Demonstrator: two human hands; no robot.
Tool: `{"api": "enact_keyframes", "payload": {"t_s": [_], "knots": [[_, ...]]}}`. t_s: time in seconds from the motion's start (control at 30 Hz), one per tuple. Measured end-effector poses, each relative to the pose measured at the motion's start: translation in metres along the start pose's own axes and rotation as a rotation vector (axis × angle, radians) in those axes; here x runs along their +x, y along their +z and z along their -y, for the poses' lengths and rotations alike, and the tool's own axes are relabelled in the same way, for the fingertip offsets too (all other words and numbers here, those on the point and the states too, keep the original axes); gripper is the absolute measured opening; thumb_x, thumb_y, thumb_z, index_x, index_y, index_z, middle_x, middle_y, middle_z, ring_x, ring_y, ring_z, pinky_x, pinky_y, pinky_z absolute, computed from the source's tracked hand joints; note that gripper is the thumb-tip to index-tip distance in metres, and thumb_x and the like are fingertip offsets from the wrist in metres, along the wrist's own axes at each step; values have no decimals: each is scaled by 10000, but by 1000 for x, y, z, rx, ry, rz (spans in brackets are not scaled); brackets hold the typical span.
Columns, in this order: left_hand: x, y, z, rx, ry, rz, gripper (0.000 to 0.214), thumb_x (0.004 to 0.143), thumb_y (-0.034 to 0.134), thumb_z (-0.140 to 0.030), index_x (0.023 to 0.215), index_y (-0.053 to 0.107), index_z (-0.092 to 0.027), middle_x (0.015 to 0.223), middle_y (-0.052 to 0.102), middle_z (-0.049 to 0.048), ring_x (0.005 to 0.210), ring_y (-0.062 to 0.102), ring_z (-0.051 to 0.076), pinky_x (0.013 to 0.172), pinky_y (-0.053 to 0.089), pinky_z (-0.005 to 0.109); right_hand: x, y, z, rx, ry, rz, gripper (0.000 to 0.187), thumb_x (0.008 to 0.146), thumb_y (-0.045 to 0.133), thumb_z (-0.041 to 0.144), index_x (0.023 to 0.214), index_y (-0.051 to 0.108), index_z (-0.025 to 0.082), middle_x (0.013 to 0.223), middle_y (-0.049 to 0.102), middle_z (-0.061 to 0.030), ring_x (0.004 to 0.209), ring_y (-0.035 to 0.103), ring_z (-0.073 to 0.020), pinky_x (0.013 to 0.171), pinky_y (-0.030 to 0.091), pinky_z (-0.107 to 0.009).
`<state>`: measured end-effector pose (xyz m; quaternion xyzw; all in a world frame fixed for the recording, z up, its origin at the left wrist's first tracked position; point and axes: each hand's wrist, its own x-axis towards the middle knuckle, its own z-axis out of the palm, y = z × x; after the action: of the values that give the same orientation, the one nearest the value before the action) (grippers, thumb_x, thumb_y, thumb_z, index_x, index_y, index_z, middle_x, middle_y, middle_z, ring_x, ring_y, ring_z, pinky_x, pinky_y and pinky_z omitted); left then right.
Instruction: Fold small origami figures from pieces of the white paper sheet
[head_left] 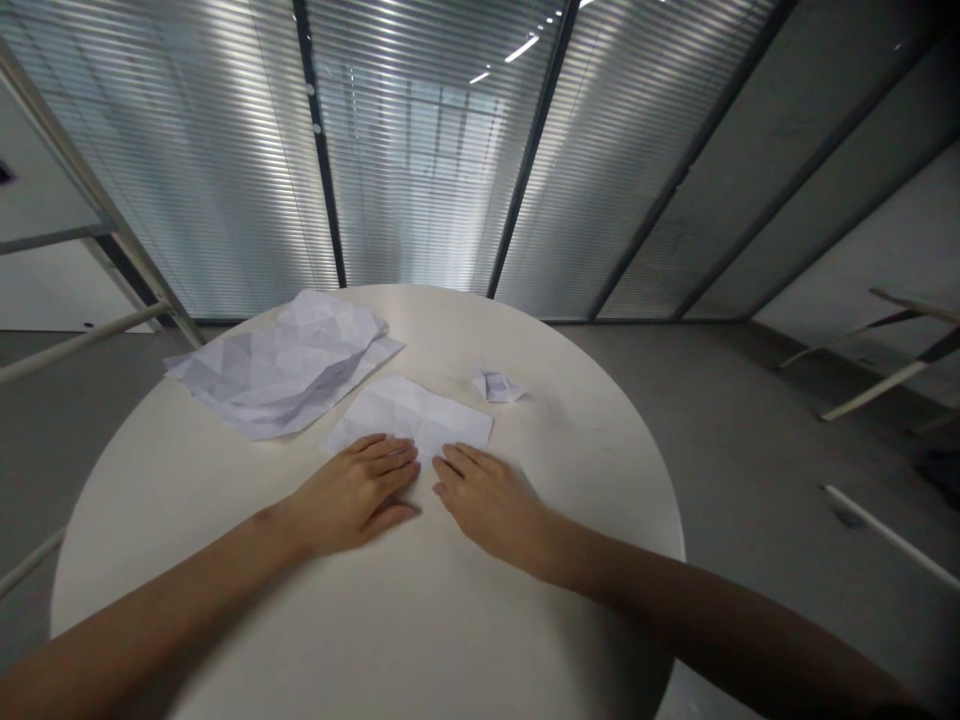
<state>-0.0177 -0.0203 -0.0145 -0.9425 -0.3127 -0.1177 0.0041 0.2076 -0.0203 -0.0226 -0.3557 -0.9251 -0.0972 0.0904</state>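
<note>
A creased white sheet of paper (420, 410) lies on the round white table (360, 620) in front of me. My left hand (356, 495) rests flat on its near left edge, fingers stretched out and thumb apart. On the near right edge lies my right hand (487, 500), its fingers extended and pointing toward the left hand. A small gap separates the two hands. Both sets of fingers cover the near edge of the sheet. Just beyond the sheet, to the right, sits a small folded paper boat-like shape (499, 386), touched by neither hand.
A stack of crumpled, creased paper sheets (292, 355) lies at the table's far left. Behind the table stands a glass partition with blinds (427, 160). A pale metal frame (112, 220) is at the left, and light furniture legs (877, 390) show at the right.
</note>
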Motion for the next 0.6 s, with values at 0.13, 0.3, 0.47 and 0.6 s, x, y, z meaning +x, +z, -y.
{"api": "enact_keyframes", "payload": {"t_s": [0.13,0.3,0.47,0.6], "knots": [[-5,-2,-1,-41,60,59,521,912,440,-460,1342,460,-166,1381,475,140,1281,442,264,1083,327,459,-4,0,-5,4,51,11,405,945,404,369,1183,588,98,1248,588,-161,1192,517,-270,1030,404,-406],[-9,-9,-10,-141,111,105,526,902,465,-451,1370,428,-213,1410,443,105,1308,407,263,1101,306,466,-4,5,-17,59,150,21,514,927,419,438,1243,548,54,1304,540,-189,1248,472,-275,1065,368,-399],[-17,-18,-17,-226,105,172,519,889,499,-374,1375,419,-211,1420,436,78,1327,379,250,1109,315,436,4,5,-24,52,227,71,690,875,431,576,1281,502,23,1340,495,-216,1261,449,-297,1076,334,-392],[-28,-23,-10,-270,63,185,561,847,527,-270,1390,390,-227,1429,431,66,1309,409,228,1106,332,398,12,-2,-20,58,288,117,896,777,414,740,1305,474,18,1361,466,-228,1275,423,-318,1084,298,-405]]}}
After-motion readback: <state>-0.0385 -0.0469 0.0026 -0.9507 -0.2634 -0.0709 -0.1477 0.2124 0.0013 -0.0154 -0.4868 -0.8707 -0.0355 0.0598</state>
